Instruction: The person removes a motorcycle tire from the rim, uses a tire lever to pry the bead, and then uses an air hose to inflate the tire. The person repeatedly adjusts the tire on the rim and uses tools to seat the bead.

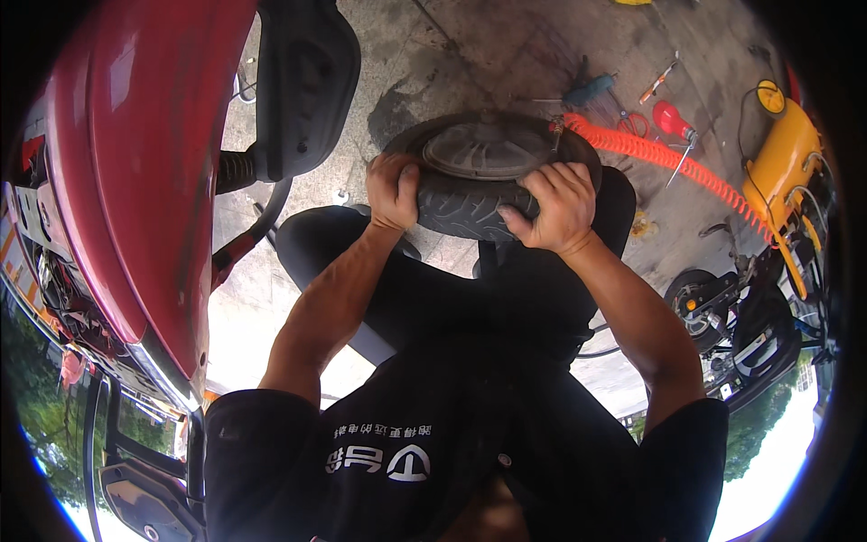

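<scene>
Black tyre [456, 206]: my left hand [394, 191] and right hand [560, 208] are gripping its near side. Orange coiled hose [632, 150] is trailing rightward.

A grey concrete floor [406, 45] is spreading to the right of the red vehicle [153, 135], and dark stains [393, 108] are blotching it. Daylight is falling hard on the ground (it is nearly bleaching to white just beside the vehicle). Green trees [41, 388] are standing to the vehicle's left, while other trees [763, 447] and pale sky [786, 470] are showing well apart from it, across the floor.
</scene>
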The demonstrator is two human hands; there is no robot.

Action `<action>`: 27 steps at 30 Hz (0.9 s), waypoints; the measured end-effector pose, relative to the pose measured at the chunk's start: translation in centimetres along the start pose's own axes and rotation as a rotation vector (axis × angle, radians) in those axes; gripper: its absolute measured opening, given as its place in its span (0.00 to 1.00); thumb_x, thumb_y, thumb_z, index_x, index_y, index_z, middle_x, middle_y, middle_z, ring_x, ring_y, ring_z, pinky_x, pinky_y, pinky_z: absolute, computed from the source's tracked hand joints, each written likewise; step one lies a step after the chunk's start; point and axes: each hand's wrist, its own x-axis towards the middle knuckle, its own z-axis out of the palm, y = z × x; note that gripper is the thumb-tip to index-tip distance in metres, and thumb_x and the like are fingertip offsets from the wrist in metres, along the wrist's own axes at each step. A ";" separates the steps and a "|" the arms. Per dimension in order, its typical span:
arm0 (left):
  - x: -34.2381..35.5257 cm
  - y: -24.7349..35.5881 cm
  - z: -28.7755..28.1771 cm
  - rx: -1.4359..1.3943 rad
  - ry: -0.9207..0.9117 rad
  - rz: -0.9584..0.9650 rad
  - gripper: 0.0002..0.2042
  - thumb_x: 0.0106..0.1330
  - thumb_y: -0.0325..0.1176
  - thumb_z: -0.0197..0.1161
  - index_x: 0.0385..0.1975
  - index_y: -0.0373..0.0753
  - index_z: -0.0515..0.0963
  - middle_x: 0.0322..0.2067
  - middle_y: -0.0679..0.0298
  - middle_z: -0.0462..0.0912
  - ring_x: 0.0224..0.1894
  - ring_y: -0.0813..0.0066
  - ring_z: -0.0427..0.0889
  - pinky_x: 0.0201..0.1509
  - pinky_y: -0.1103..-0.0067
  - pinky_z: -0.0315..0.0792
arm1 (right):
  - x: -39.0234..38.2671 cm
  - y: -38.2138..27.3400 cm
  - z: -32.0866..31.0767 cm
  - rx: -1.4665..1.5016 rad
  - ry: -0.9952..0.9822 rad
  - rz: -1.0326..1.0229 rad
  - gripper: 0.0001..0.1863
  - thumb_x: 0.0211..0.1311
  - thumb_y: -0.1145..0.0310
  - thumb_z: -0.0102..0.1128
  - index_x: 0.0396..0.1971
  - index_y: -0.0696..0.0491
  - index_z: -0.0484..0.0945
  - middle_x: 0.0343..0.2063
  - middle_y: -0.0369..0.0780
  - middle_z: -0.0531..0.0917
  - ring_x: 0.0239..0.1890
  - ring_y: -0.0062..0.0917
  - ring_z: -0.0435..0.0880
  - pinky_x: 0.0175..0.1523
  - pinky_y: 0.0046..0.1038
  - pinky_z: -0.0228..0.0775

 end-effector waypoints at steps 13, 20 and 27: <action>-1.0 0.0 1.1 -0.014 0.079 -0.056 0.14 0.65 0.40 0.56 0.29 0.38 0.83 0.33 0.55 0.87 0.39 0.50 0.81 0.49 0.61 0.70 | 0.8 -3.7 0.9 -0.117 -0.074 -0.035 0.24 0.49 0.41 0.70 0.26 0.49 0.80 0.26 0.36 0.81 0.30 0.33 0.81 0.39 0.35 0.69; -1.5 1.2 1.6 0.111 0.076 -0.046 0.15 0.65 0.41 0.58 0.40 0.36 0.82 0.41 0.51 0.84 0.44 0.48 0.79 0.53 0.60 0.69 | -0.1 -2.0 0.7 -0.107 -0.067 -0.037 0.23 0.48 0.41 0.69 0.26 0.48 0.80 0.25 0.36 0.80 0.30 0.32 0.81 0.39 0.34 0.68; -1.2 4.2 5.4 -0.574 0.657 -1.169 0.40 0.69 0.49 0.60 0.73 0.25 0.58 0.70 0.41 0.65 0.69 0.50 0.71 0.72 0.68 0.65 | -0.6 -1.7 0.9 -0.061 -0.056 0.000 0.22 0.48 0.43 0.70 0.27 0.48 0.80 0.26 0.36 0.81 0.30 0.32 0.81 0.37 0.34 0.68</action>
